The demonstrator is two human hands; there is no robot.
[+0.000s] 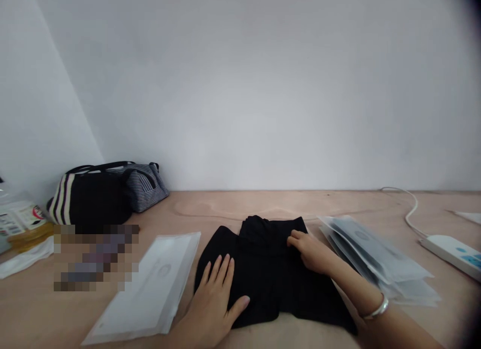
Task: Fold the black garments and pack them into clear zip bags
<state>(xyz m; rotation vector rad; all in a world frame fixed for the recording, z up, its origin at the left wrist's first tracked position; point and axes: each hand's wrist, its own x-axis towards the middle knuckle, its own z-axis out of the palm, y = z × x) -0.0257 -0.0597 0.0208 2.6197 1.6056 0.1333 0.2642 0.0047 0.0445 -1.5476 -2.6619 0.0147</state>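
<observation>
A black garment (263,269) lies partly folded on the wooden table (210,208) in front of me. My left hand (214,299) rests flat on its left part, fingers stretched out and close together. My right hand (310,249) lies on the garment's upper right area with the fingers curled onto the cloth near a fold. A silver bracelet (376,309) circles my right wrist.
A frosted plastic bag (150,289) lies left of the garment. Several more such bags (379,258) are stacked to the right. A striped black bag (97,193) stands at the back left by the wall. A white power strip (451,251) with its cable sits far right.
</observation>
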